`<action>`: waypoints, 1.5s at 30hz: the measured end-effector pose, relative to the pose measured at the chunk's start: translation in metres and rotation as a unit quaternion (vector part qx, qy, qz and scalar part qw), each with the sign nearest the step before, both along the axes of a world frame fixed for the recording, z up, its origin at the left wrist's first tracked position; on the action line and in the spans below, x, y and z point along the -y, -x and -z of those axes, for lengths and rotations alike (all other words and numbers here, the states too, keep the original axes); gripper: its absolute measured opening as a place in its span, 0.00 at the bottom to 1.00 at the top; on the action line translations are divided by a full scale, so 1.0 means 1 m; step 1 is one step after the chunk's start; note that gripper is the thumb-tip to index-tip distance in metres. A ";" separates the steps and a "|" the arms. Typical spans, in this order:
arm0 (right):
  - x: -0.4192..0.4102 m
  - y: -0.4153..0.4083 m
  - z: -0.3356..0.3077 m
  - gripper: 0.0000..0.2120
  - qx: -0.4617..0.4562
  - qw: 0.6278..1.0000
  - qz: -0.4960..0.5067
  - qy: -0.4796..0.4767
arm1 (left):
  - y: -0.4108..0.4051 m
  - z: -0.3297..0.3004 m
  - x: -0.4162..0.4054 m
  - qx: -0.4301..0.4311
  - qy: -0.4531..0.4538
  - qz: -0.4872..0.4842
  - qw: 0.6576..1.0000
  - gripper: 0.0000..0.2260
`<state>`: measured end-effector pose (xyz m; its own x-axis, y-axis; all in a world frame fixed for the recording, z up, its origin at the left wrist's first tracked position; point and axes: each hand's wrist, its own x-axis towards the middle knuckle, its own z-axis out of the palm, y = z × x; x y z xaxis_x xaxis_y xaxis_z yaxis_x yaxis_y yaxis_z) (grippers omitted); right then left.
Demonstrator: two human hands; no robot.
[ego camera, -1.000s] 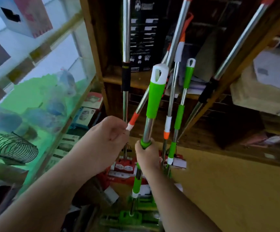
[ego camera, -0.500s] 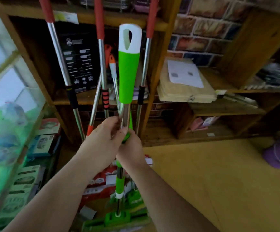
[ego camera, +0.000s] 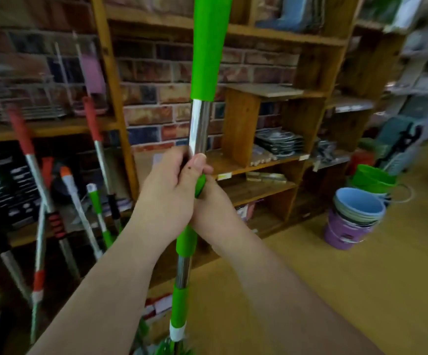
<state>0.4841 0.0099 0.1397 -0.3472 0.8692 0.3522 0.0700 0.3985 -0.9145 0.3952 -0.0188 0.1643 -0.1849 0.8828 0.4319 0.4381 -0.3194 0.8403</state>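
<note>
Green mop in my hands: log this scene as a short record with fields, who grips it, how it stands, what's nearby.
item: green mop, green grips on a steel pole
pose: near upright, top out of frame
left hand: grips the pole, thumb up along the steel
right hand: grips slightly lower, touching the left hand
left side: other mops leaning against wooden shelves
right side: stacked buckets on the floor

The green-and-steel mop pole point(ego camera: 199, 129) stands nearly upright, gripped mid-shaft.
</note>
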 end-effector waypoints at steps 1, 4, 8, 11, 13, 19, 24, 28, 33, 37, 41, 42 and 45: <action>-0.007 -0.030 -0.001 0.12 0.006 1.000 0.003 0.010 | -0.030 -0.008 -0.008 0.005 -0.004 0.016 1.000 0.08; -0.019 -0.109 -0.009 0.25 -0.028 0.992 0.016 0.122 | -0.099 -0.018 -0.036 0.016 0.021 0.061 0.998 0.08; -0.043 -0.193 -0.007 0.24 -0.093 0.981 0.078 0.152 | -0.173 -0.027 -0.077 0.006 0.024 0.128 0.992 0.09; -0.066 -0.250 -0.015 0.15 -0.125 0.977 0.125 0.120 | -0.222 -0.038 -0.111 0.034 0.006 0.194 0.980 0.08; -0.086 -0.288 -0.020 0.14 -0.133 0.971 0.170 0.099 | -0.260 -0.045 -0.138 0.045 0.013 0.243 0.969 0.08; -0.155 -0.404 -0.041 0.15 -0.128 0.935 0.326 0.052 | -0.381 -0.066 -0.235 0.059 0.022 0.383 0.922 0.07; -0.177 -0.516 -0.053 0.15 -0.148 0.886 0.436 0.046 | -0.518 -0.081 -0.284 0.032 0.036 0.485 0.873 0.10; -0.178 -0.607 -0.058 0.16 -0.159 0.861 0.483 0.032 | -0.627 -0.084 -0.298 0.008 0.032 0.546 0.837 0.10; -0.184 -0.725 -0.053 0.14 -0.182 0.835 0.519 0.008 | -0.747 -0.084 -0.313 0.017 0.021 0.591 0.806 0.09; -0.191 -0.810 -0.062 0.14 -0.185 0.822 0.538 0.002 | -0.839 -0.093 -0.325 0.020 0.001 0.604 0.797 0.09; -0.201 -0.891 -0.079 0.14 -0.183 0.798 0.575 -0.007 | -0.929 -0.109 -0.338 0.013 -0.008 0.635 0.773 0.11; -0.200 -0.906 -0.080 0.14 -0.178 0.794 0.581 -0.008 | -0.946 -0.111 -0.340 0.010 -0.010 0.642 0.766 0.11; -0.202 -0.960 -0.084 0.13 -0.163 0.780 0.604 -0.021 | -1.012 -0.121 -0.347 0.022 -0.034 0.663 0.748 0.08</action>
